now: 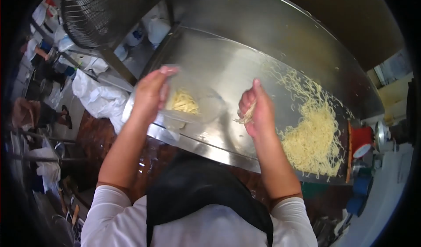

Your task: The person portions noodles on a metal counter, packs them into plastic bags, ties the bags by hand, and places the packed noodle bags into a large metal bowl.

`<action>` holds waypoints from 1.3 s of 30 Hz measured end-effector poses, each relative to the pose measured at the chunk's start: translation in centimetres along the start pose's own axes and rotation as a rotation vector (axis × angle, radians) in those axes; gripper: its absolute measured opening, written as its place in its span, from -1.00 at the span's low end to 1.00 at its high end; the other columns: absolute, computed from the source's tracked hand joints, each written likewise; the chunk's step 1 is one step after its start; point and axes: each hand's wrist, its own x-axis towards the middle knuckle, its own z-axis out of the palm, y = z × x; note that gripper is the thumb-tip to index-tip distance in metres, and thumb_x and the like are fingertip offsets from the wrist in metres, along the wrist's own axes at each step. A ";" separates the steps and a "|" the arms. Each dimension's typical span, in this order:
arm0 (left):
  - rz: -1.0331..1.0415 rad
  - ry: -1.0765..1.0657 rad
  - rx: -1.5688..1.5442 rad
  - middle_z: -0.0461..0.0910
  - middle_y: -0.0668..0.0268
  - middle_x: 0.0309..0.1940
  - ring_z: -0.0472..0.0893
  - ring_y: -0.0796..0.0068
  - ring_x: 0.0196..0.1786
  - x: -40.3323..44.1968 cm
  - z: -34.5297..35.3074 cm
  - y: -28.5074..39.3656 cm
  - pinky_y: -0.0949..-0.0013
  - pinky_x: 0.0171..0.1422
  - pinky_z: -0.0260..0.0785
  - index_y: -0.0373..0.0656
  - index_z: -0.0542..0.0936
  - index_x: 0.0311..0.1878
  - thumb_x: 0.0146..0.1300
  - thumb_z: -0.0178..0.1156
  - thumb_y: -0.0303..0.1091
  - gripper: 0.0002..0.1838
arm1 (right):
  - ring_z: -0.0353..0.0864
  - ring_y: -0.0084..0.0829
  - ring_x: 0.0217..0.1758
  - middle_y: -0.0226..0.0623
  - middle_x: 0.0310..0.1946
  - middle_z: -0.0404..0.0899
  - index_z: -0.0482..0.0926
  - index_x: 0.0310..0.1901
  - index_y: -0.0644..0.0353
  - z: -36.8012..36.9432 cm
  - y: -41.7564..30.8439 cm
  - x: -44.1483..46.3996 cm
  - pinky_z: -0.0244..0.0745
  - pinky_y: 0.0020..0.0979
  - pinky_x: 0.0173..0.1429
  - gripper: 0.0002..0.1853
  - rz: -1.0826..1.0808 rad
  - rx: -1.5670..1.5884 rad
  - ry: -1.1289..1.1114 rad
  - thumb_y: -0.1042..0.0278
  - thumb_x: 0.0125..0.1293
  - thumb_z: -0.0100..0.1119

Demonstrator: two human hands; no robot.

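Note:
My left hand (151, 93) is closed on the edge of a clear plastic bag (208, 109), which is blurred by motion. A clump of yellow noodles (185, 102) shows through the bag. To the right, apart from the bag, my right hand (259, 109) is closed around a small bunch of noodles (247, 114), and strands stick out below its fingers. A large loose pile of pale yellow noodles (313, 139) lies on the steel table (210, 54), just right of my right hand, with stray strands scattered toward the back.
A fan in a wire cage (85, 16) stands at the upper left. White plastic sacking (98, 98) hangs beside the table's left end. A red scale-like object (362, 141) sits past the right edge. Another person (37, 54) is at the far left.

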 end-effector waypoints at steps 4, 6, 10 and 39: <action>0.032 -0.016 0.007 0.20 0.55 -0.79 0.09 0.74 -0.79 -0.5 1.5 0.1 0.59 -0.70 -0.07 -0.20 0.60 -0.01 0.40 0.01 -0.01 -0.57 | 0.42 -0.52 -0.52 -0.37 -0.57 0.45 0.41 -0.49 0.11 5.7 2.4 1.4 0.34 -0.50 -0.42 -0.71 -0.067 0.425 -0.470 0.17 0.32 0.16; 0.069 -0.001 0.042 0.20 0.56 -0.79 0.10 0.75 -0.78 -0.5 1.5 -0.2 0.59 -0.70 -0.06 -0.19 0.60 -0.01 0.41 0.00 -0.02 -0.58 | 0.60 -0.32 -0.21 -0.21 -0.31 0.59 0.54 -0.31 0.24 6.9 10.6 4.4 0.49 -0.35 -0.11 -0.81 -0.756 -0.400 -0.368 0.27 0.26 0.16; 0.070 0.080 0.110 0.16 0.60 -0.82 0.07 0.77 -0.79 -0.9 -0.6 -0.5 0.58 -0.72 -0.12 -0.21 0.59 -0.01 0.42 -0.02 -0.06 -0.59 | 0.53 -0.13 0.11 -0.04 -0.08 0.58 0.58 -0.12 0.22 5.3 17.9 4.6 0.38 -0.14 0.14 -0.71 -0.496 -1.561 -0.596 0.26 0.16 0.15; 0.081 -0.097 -0.023 0.17 0.62 -0.77 0.06 0.80 -0.75 5.4 -1.1 5.2 0.57 -0.67 -0.15 -0.21 0.61 -0.11 0.41 0.00 -0.11 -0.64 | 0.61 -0.49 -0.13 -0.23 -0.16 0.64 0.62 -0.08 0.20 1.3 3.6 -1.3 0.52 -0.50 -0.07 -0.79 -0.625 -0.930 -0.264 0.52 0.25 0.15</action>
